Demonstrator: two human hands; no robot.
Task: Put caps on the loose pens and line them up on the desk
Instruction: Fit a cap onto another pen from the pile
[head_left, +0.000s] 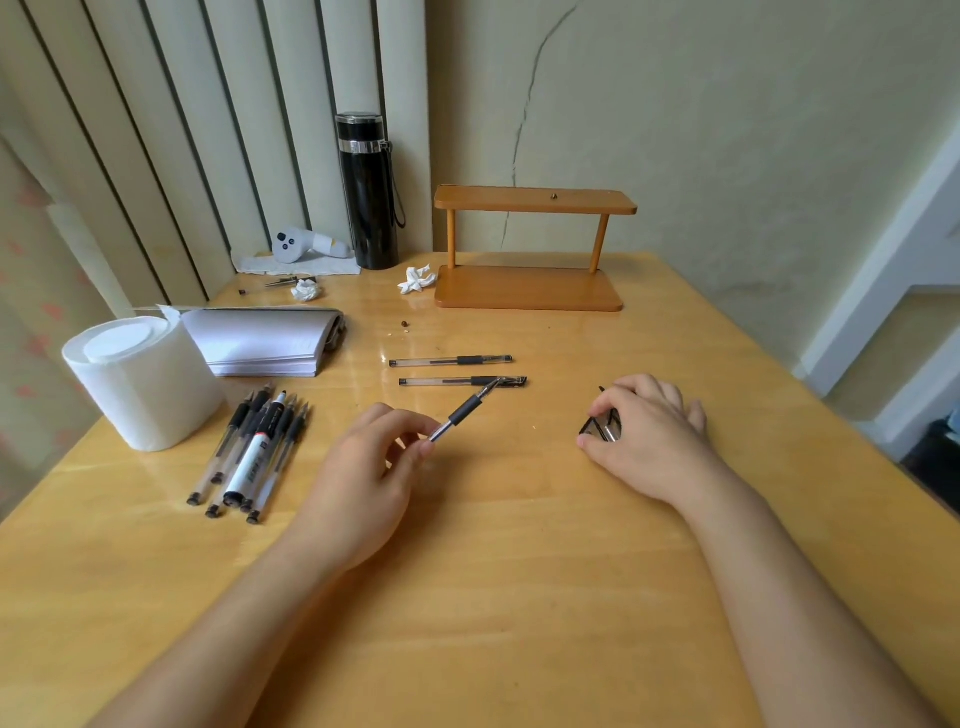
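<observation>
left hand (363, 467) pinches uncapped pen (464, 410) (tip up); right hand (644, 431) clutches caps (602, 426).

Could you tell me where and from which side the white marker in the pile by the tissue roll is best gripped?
Grip the white marker by its broad white barrel, from above. It lies on top of the thinner pens, so its upper side is clear, while pens crowd both flanks. Probably pinch mid-barrel and lift straight up.

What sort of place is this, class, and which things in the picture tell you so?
Probably a home study desk set in a corner of a room: a notebook and loose pens lie on it, a black flask stands by vertical blinds, and the wall is cracked.
</observation>
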